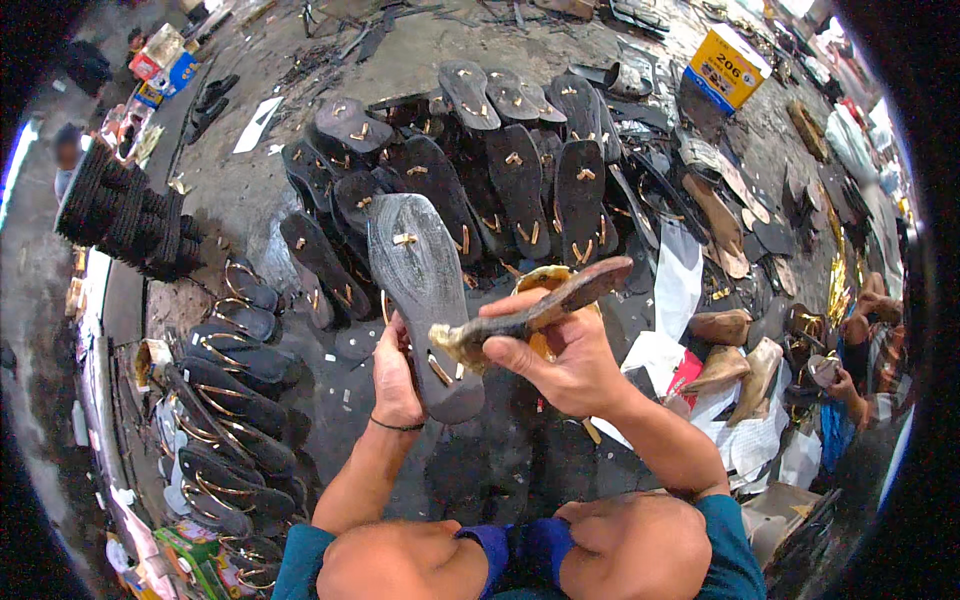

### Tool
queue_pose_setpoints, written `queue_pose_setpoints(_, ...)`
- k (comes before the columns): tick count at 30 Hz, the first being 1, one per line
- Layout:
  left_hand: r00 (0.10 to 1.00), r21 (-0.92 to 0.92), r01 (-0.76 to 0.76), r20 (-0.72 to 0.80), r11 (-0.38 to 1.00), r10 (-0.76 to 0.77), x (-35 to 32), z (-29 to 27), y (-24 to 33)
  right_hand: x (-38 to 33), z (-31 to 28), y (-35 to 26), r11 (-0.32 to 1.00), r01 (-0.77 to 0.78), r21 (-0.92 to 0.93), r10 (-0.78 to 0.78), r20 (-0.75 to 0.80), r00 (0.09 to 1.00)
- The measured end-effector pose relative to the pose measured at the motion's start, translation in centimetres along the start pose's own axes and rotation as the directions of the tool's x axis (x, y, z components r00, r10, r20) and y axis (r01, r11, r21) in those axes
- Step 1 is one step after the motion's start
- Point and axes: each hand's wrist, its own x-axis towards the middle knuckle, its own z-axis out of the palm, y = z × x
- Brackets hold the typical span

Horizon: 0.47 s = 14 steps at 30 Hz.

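My left hand [397,378] grips a dark grey sandal sole [415,270] by its lower left edge, with the sole tilted upright in front of me. Pale wet-looking streaks cover its broad upper part, and folded tan strap ends poke through it. Wrapped in my right hand [568,365] is a brush [530,315] with a dark, crusted handle. Its yellowish, clotted tip lies over the sole's lower half; whether it touches cannot be made out. Partly hidden behind my right hand is a container [545,278] with a yellow-brown crusted rim.
Several black soles with strap ends [520,180] lie ahead in overlapping rows. Finished-looking sandals [240,350] line up at the left, near a black stack [125,215]. Wooden shoe lasts [722,368] and paper lie at the right. A yellow box [727,68] stands far right; another person's hand [848,390] shows at the right edge.
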Motion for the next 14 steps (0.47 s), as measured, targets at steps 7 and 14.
queue_pose_setpoints(7,0.980,-0.155,-0.049,0.181,0.987,0.077,0.8,-1.6,-1.4,0.5,-0.3,0.5,0.994,-0.098,0.040,0.099,-0.035,0.994)
queue_pose_setpoints(14,0.993,0.166,-0.081,0.104,0.983,0.065,0.0,-1.9,-3.6,4.3,0.4,5.2,0.891,0.264,-0.369,-0.269,0.038,0.962)
